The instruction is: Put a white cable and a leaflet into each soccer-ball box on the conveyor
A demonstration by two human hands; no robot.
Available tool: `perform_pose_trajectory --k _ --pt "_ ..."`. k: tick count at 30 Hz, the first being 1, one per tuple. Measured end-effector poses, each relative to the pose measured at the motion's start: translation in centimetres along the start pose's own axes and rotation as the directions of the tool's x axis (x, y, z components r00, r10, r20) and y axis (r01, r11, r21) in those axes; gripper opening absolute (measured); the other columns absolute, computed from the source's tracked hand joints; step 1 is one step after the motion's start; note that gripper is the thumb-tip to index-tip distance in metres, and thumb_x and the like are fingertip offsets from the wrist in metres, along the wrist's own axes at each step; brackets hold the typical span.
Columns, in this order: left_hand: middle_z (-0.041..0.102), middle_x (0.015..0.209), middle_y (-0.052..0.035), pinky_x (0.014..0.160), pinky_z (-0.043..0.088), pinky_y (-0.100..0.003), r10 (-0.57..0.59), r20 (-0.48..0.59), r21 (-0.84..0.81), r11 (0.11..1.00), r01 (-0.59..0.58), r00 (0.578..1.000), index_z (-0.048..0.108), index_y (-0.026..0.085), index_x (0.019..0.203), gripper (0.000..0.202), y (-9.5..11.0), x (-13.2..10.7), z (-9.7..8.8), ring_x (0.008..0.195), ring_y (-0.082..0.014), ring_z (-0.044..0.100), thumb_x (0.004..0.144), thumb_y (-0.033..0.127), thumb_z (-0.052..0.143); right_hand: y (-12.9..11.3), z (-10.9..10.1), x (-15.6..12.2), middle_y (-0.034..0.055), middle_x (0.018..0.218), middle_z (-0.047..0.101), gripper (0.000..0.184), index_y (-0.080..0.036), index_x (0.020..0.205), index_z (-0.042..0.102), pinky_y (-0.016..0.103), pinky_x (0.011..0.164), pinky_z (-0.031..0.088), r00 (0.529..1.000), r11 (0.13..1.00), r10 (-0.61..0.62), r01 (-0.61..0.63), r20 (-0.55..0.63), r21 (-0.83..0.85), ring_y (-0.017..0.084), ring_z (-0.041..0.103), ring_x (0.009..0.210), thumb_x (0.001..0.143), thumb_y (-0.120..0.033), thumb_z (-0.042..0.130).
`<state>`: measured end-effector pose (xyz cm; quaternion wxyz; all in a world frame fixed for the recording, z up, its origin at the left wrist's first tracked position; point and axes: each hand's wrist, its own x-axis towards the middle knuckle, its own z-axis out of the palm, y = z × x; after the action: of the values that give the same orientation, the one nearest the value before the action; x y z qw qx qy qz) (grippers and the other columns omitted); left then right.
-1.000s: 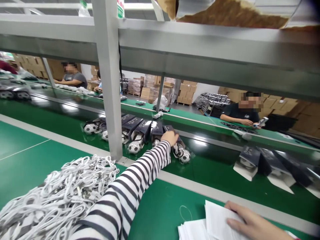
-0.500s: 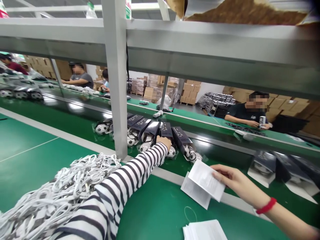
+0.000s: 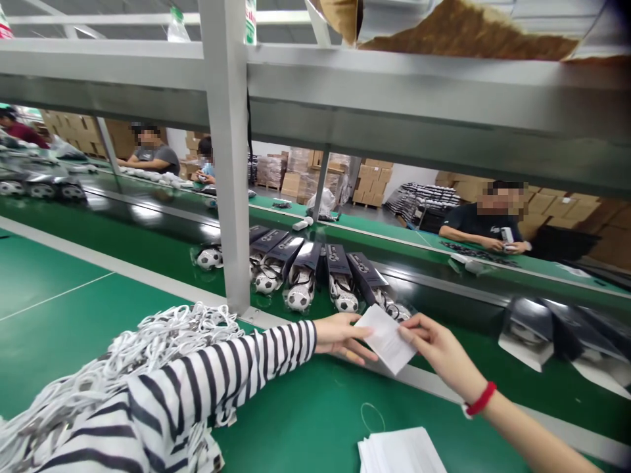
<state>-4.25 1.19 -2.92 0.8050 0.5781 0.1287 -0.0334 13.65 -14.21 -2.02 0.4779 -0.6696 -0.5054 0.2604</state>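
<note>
Left hand point(image 3: 340, 335) and right hand point(image 3: 438, 351) pinch a white leaflet point(image 3: 387, 338) between them above the bench's point(image 3: 296, 407) far edge; a loose grip could drop it onto the belt point(image 3: 444, 315) among the boxed footballs point(image 3: 299, 297), and the left sleeve point(image 3: 221, 368) could drag the cables point(image 3: 187, 322).
</note>
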Motion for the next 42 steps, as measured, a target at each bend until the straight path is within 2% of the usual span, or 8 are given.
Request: perform_pose_trajectory --k 6,11,15,18,22,30,35,42 --pt "0.068 0.074 -0.0057 0.055 0.049 -0.020 0.118 -0.328 0.160 0.985 -0.068 0.937 0.065 0.009 0.088 0.037 -1.5 0.4 0.3 0.066 -0.0134 0.065 0.062 0.030 0.081 3.3 1.1 -0.1 0.0008 0.062 0.065 0.044 -0.019 0.077 0.056 0.029 0.060 0.048 0.988 0.991 0.133 -0.132 -0.079 0.027 0.019 0.063 0.064 0.074 -0.062 0.060" --pt "0.068 0.076 -0.0056 0.050 0.050 -0.022 0.265 -0.472 0.339 0.935 -0.104 0.841 0.062 0.010 0.097 0.033 -0.6 0.8 0.4 0.061 -0.0139 0.063 0.073 0.031 0.071 2.2 2.1 -0.9 0.0102 0.105 0.069 0.051 -0.018 0.111 0.056 0.038 0.078 0.054 0.965 0.904 0.236 -0.260 0.112 0.339 0.025 0.068 0.087 0.077 -0.055 0.063" --pt "0.068 0.086 -0.0065 0.059 0.052 -0.025 0.467 -0.366 0.666 0.736 -0.124 0.805 0.062 0.015 0.105 0.026 1.8 0.8 0.4 0.076 -0.0182 0.066 0.091 0.032 0.048 2.2 -1.7 0.2 0.0105 0.092 0.073 0.041 -0.015 0.106 0.066 0.039 0.081 0.052 0.989 0.984 0.071 -0.091 -0.132 -0.155 0.029 0.068 0.088 0.083 -0.047 0.054" --pt "0.068 0.097 -0.0078 0.080 0.046 -0.035 0.655 -0.183 0.973 0.225 0.041 0.733 0.057 0.023 0.121 0.032 4.2 0.9 0.2 0.091 -0.0224 0.062 0.095 0.027 0.039 2.4 -6.7 1.6 0.0100 0.101 0.071 0.036 -0.019 0.114 0.065 0.041 0.083 0.047 0.960 0.619 -0.224 0.005 -0.170 -0.785 0.030 0.065 0.092 0.088 -0.026 0.041" --pt "0.067 0.106 -0.0153 0.098 0.029 -0.045 0.511 -0.115 0.931 -0.244 0.272 0.852 0.060 0.015 0.119 0.036 5.1 3.9 0.7 0.111 -0.0285 0.050 0.091 0.013 0.038 2.7 -8.5 3.7 0.0153 0.095 0.071 0.045 -0.012 0.116 0.063 0.043 0.082 0.041 0.997 0.058 -0.037 0.075 0.073 -0.995 0.029 0.066 0.085 0.083 -0.002 0.034" --pt "0.056 0.128 -0.0124 0.100 0.026 -0.048 0.294 -0.408 0.870 -0.161 0.465 0.864 0.059 0.022 0.124 0.048 5.0 10.8 1.5 0.124 -0.0329 0.040 0.089 0.049 0.041 4.4 -6.9 9.6 0.0171 0.120 0.062 0.051 -0.018 0.133 0.049 0.043 0.087 0.041 0.974 0.062 0.222 0.039 0.052 -0.997 0.029 0.060 0.107 0.083 -0.008 0.040" --pt "0.031 0.146 -0.0201 0.104 0.020 -0.051 0.280 -0.186 0.950 -0.195 0.246 0.942 0.025 0.016 0.146 0.100 2.8 9.7 1.6 0.132 -0.0387 0.029 0.070 0.077 0.047 5.0 -11.7 9.2 0.0138 0.155 0.010 0.112 -0.026 0.149 0.012 0.052 0.102 0.031 0.892 0.160 0.420 0.106 0.165 -0.981 0.037 0.022 0.137 0.057 -0.042 0.075" --pt "0.032 0.147 -0.0142 0.109 0.009 -0.048 0.396 -0.109 0.887 -0.374 0.269 0.912 0.053 0.022 0.129 0.059 2.4 11.9 0.8 0.138 -0.0309 0.020 0.087 0.062 0.039 8.1 -12.6 10.5 0.0200 0.153 -0.007 0.138 -0.013 0.149 0.001 0.049 0.111 0.003 0.873 0.003 0.400 0.302 0.278 -0.953 0.034 0.000 0.141 0.035 -0.023 0.079"
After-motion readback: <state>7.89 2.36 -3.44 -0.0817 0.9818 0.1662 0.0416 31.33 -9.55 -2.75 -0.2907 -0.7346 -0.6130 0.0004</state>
